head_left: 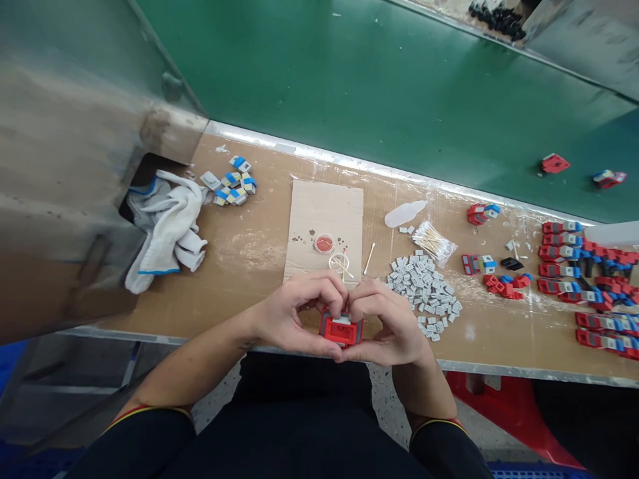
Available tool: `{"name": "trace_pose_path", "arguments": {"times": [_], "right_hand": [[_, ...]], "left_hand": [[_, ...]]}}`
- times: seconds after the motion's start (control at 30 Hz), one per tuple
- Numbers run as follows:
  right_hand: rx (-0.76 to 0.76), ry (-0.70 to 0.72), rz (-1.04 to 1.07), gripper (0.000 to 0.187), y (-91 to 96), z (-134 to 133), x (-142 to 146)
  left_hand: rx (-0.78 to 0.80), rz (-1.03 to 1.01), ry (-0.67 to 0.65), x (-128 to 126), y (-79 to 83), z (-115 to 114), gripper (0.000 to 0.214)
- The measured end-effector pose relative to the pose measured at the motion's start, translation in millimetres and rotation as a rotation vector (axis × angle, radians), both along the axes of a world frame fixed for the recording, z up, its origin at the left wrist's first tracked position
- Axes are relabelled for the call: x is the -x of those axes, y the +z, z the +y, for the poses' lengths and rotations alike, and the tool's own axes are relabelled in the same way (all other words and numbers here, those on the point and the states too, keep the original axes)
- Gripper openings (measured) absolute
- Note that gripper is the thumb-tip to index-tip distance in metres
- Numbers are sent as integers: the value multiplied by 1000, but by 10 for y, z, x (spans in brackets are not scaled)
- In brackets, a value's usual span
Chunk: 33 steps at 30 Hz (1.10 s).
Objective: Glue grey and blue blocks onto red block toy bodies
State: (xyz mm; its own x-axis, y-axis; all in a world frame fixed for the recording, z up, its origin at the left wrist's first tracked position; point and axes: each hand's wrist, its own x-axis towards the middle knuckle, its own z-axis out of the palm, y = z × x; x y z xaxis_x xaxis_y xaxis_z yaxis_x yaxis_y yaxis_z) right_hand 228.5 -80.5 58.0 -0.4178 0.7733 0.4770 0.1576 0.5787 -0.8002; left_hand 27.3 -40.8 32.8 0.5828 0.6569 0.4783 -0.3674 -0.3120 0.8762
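Close to the table's front edge, my left hand (pixel 294 316) and my right hand (pixel 387 322) grip a red plastic housing (pixel 340 331) with grey sides from both ends. A small light-grey piece (pixel 342 320) shows at its upper edge, under my fingertips. Just beyond my hands, a small cup of reddish liquid (pixel 324 243) stands on a flat cardboard sheet (pixel 327 206). Beside it lies a round clear lid (pixel 339 265) with a swab across it. Right of my right hand spreads a heap of small grey plastic pieces (pixel 424 286).
White gloves (pixel 167 226) and several grey-blue parts (pixel 234 183) lie on the left. A bag of cotton swabs (pixel 433 243), a translucent bottle (pixel 405 213) and a loose swab (pixel 369 258) lie right of the cardboard. Rows of red-grey-blue assemblies (pixel 559 253) fill the far right.
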Motion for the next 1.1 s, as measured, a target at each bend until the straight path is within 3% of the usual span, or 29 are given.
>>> {"name": "trace_pose_path", "arguments": {"times": [0.57,0.87,1.1], "right_hand": [[-14,6,-19,33,-42,-47,4],[7,3,-42,31,-32,-35,-11],[-62,-8,-81,32,-20,-37,5]], "left_hand": [[-65,-2,-27,14,11,27,31],[-69,31,6,11,-1,10,30],[-106,-11,48,-17,-16,-10,28]]}}
